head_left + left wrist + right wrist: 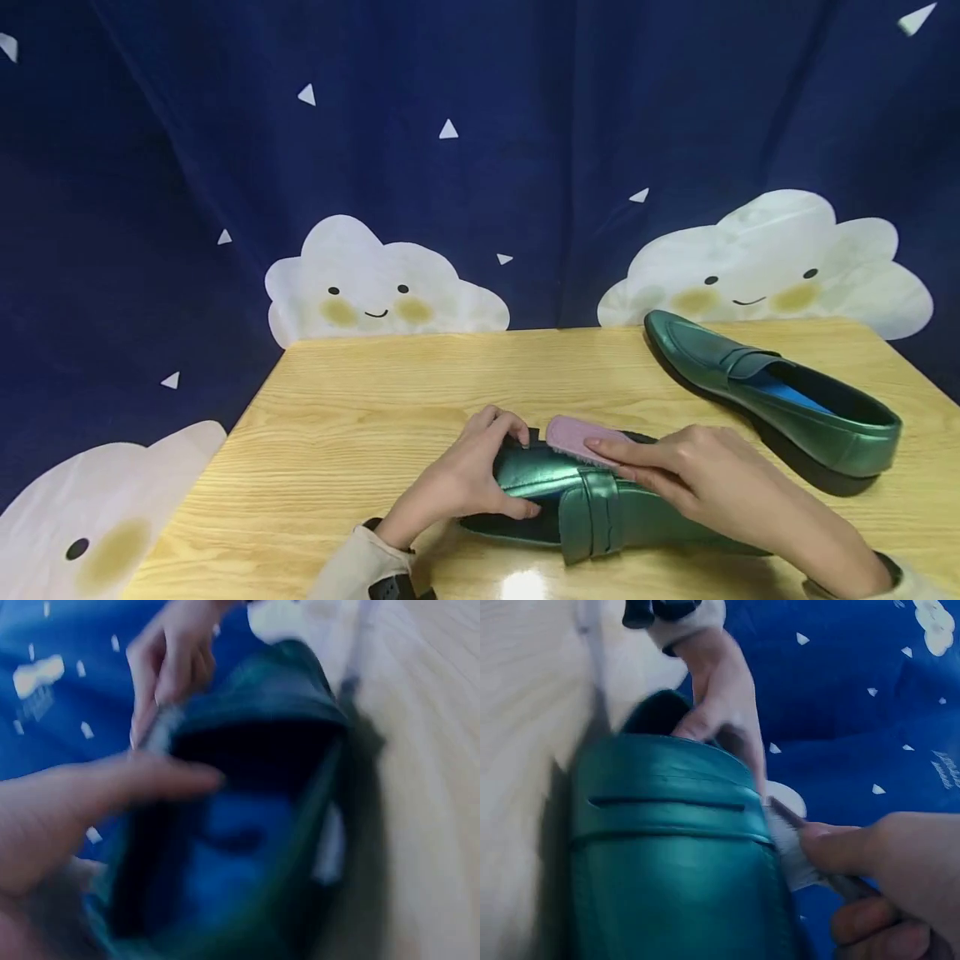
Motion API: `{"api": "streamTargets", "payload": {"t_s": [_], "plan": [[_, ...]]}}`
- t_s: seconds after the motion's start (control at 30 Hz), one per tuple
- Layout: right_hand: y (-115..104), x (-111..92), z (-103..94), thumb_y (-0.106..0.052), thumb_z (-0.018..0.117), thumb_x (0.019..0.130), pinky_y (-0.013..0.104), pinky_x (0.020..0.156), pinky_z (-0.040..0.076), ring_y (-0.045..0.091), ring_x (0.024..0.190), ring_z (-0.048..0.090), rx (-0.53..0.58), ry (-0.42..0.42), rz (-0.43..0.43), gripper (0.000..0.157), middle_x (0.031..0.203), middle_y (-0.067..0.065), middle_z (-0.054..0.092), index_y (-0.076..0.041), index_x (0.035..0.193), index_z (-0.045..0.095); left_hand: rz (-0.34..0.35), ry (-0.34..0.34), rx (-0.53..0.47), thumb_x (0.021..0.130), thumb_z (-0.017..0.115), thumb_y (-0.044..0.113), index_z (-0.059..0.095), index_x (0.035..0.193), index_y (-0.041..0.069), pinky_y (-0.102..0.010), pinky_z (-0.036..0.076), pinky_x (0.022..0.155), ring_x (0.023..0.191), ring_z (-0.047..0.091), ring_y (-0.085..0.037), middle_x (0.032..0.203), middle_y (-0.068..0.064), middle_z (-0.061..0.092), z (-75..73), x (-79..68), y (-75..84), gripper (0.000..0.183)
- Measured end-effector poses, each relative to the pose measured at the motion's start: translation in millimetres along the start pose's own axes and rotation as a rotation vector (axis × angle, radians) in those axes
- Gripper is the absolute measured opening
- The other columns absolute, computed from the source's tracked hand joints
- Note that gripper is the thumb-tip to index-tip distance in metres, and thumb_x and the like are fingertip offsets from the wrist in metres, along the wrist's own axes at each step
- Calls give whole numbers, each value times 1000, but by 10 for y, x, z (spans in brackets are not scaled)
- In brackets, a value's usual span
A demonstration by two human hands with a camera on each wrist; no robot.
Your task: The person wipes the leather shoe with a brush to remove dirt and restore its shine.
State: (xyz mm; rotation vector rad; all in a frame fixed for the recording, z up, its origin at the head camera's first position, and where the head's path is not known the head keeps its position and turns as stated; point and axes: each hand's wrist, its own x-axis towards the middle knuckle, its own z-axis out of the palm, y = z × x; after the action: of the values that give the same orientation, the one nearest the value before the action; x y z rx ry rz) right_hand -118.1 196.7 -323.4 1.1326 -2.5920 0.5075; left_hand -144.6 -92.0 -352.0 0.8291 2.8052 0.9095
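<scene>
A shiny green loafer [637, 517] lies tipped on its side near the front of the table, its opening toward me. My left hand [472, 467] grips it at the heel end, the thumb inside the opening; the left wrist view shows a blue insole [232, 855] within. My right hand [712, 471] pinches a pink-backed brush [581, 437] between thumb and fingers. In the right wrist view the pale bristles [791, 851] of that brush meet the shoe's side, beside the strap across the upper [667, 802].
A second green loafer [810, 408] stands upright on its sole at the right of the wooden table [360, 400]. Behind the table hangs a dark blue curtain [465, 192] printed with smiling clouds.
</scene>
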Motion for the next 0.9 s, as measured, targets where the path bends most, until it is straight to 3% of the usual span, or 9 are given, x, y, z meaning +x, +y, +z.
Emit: {"api": "streamTargets", "payload": {"t_s": [0.07,0.17,0.4,0.5,0.7,0.9], "plan": [[-32,19,21,-24,70,88,15,44,27,-9,48,28,-3,-28,14,46,57,-28,29,-34,131,60,5,-5,-124,63,88,33,47,115,19,-36,43,88,108,41,-19,115,3,42,23,15,-108,68],[-65,23,21,-22,69,88,16,43,27,-8,47,27,12,-71,52,47,56,-26,26,-35,132,59,8,-17,-162,61,88,35,42,125,17,-40,40,93,115,36,-22,127,0,38,24,24,-198,80],[-169,70,43,-28,64,93,17,44,27,-7,46,27,36,-115,18,39,54,-25,26,-35,131,60,37,-157,92,60,83,51,28,149,14,-53,23,103,136,19,-25,153,-2,26,18,24,-259,111],[-218,142,84,-30,61,94,19,43,28,-7,46,30,21,-124,-1,37,52,-23,29,-35,131,60,71,-231,122,62,82,56,22,151,14,-54,19,107,141,20,-20,154,-1,27,-20,25,-297,115],[-319,274,209,-28,63,93,21,41,31,-4,47,41,-36,-87,-27,36,50,-18,39,-35,129,62,85,-373,24,60,85,56,14,153,22,-48,25,110,139,24,-14,153,5,23,-127,4,-387,121],[-393,369,332,-23,66,91,20,39,30,-3,44,39,-80,-19,-60,35,49,-16,38,-33,124,66,94,-362,-21,60,86,54,23,146,20,-33,36,103,124,38,-10,138,4,35,-85,-20,-428,112]]}}
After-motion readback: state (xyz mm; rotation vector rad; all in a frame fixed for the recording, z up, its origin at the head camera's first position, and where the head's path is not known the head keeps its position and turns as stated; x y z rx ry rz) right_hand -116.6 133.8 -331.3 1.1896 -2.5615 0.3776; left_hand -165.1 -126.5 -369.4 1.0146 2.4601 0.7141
